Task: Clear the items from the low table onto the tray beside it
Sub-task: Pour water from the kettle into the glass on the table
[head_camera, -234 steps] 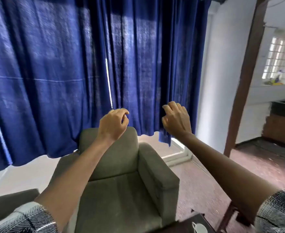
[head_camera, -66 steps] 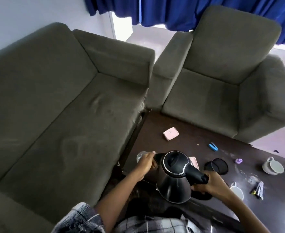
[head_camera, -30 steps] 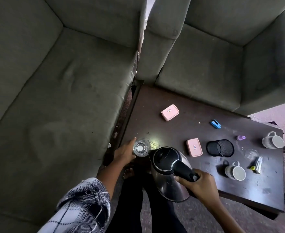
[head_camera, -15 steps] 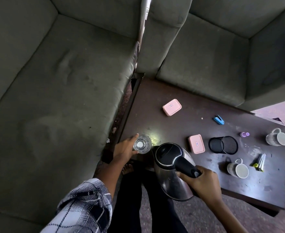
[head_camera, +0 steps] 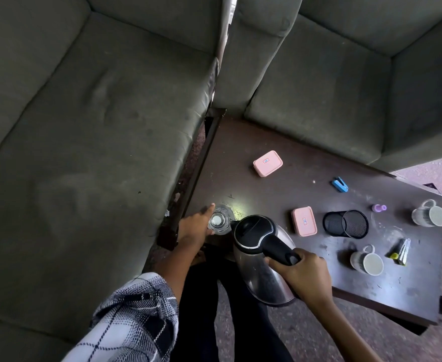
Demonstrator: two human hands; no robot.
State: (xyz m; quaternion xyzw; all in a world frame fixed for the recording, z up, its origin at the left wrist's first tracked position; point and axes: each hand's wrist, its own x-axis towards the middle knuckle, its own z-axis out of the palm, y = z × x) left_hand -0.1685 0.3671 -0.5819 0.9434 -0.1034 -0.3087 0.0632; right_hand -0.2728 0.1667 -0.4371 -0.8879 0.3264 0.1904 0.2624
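Head view: the kettle [head_camera: 260, 259] is gripped by its black handle in the right hand [head_camera: 303, 275], carried clear of the low table [head_camera: 280, 194] at its near edge, likely so the heavy body hangs steady. The glass [head_camera: 218, 220] at the table's near corner is wrapped by the left hand [head_camera: 195, 227], fingers closed round it, presumably for a paired lift. Boxes, mugs and a mesh cup are left on the tabletop; no tray is seen.
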